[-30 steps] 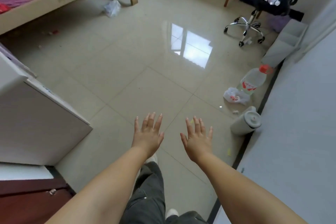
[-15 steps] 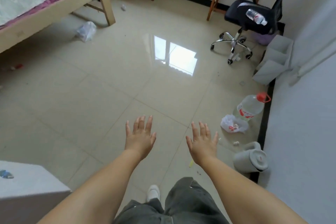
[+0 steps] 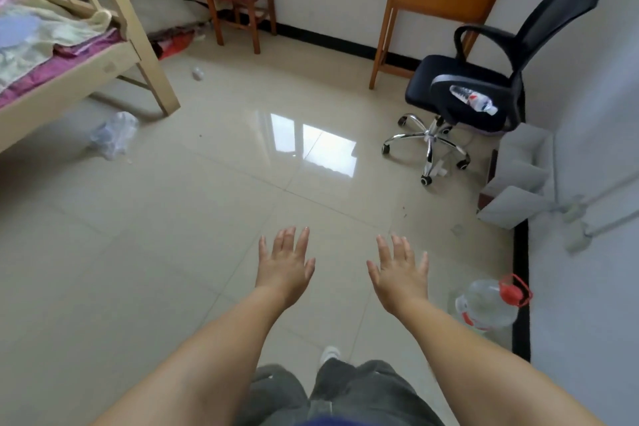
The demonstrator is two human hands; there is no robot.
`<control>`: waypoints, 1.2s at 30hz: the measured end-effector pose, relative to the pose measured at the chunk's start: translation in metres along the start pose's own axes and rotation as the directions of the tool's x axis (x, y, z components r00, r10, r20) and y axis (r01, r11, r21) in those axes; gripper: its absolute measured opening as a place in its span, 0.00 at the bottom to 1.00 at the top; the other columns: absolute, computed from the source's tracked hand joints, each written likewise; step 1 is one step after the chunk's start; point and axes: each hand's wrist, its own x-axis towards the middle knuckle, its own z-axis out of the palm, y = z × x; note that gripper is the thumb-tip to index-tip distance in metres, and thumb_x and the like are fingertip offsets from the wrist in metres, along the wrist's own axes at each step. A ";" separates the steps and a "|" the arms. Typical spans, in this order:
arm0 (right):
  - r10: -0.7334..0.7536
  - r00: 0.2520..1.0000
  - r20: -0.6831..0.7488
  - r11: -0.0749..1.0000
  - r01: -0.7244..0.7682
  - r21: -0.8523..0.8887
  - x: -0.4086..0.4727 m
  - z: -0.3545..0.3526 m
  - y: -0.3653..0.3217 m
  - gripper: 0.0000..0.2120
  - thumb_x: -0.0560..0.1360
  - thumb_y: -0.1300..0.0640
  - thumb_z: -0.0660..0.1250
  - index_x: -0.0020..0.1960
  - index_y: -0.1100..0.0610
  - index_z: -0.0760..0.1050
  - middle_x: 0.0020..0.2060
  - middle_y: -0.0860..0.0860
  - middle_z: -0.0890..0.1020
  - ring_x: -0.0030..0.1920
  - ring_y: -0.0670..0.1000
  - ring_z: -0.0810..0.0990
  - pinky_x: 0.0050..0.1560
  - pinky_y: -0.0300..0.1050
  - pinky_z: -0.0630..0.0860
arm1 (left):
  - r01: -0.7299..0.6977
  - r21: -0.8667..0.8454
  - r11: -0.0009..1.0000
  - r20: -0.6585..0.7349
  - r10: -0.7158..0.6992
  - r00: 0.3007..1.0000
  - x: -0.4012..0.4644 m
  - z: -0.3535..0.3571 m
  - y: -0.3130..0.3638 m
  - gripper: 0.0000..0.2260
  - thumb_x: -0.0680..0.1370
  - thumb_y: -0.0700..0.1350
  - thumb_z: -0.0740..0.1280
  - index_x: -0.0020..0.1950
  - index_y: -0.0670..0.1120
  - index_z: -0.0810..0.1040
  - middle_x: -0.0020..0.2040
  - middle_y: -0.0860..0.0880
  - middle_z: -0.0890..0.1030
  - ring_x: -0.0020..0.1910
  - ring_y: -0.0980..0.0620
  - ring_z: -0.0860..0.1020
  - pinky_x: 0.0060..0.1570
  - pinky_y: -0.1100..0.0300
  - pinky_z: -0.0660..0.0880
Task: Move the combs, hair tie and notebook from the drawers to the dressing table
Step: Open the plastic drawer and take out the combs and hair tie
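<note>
Glossy beige floor tiles point(image 3: 207, 218) fill the view. Left hand point(image 3: 285, 270) and right hand point(image 3: 399, 275) are held out side by side, backs up, fingers point(image 3: 304, 240) spread apart, holding nothing. Combs, hair tie, notebook and drawers cannot be seen. Beyond the fingers to the right stands a black office chair point(image 3: 484, 79) with a plastic bottle point(image 3: 473, 103) lying on its seat. A large water jug point(image 3: 487, 303) lies right of the right hand. A wooden bed frame point(image 3: 148, 55) stands far left.
</note>
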 end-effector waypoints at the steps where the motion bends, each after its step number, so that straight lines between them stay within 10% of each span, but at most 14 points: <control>1: 0.018 1.000 0.003 1.000 -0.018 -0.005 0.026 -0.012 0.002 0.27 0.79 0.43 0.44 0.75 0.49 0.42 0.77 0.52 0.48 0.76 0.53 0.44 0.73 0.64 0.44 | -0.007 0.000 1.000 -0.004 0.007 1.000 0.027 -0.013 0.001 0.27 0.80 0.56 0.46 0.76 0.50 0.39 0.78 0.46 0.49 0.76 0.47 0.47 0.72 0.40 0.42; 18: 0.168 0.984 -0.061 0.980 -0.160 0.120 0.498 -0.164 -0.050 0.27 0.79 0.43 0.45 0.75 0.48 0.44 0.77 0.51 0.48 0.76 0.53 0.45 0.72 0.64 0.44 | -0.207 0.136 0.969 -0.036 0.214 0.976 0.544 -0.180 -0.034 0.27 0.80 0.55 0.44 0.76 0.50 0.40 0.78 0.46 0.48 0.77 0.47 0.47 0.73 0.42 0.42; 36: 0.314 0.934 -0.168 0.948 -0.302 0.098 0.973 -0.353 0.083 0.27 0.79 0.43 0.43 0.75 0.48 0.42 0.77 0.53 0.48 0.76 0.54 0.44 0.73 0.64 0.44 | -0.256 0.059 0.965 -0.076 0.260 0.963 1.045 -0.306 0.104 0.27 0.80 0.56 0.47 0.76 0.51 0.44 0.78 0.47 0.51 0.77 0.48 0.48 0.73 0.43 0.45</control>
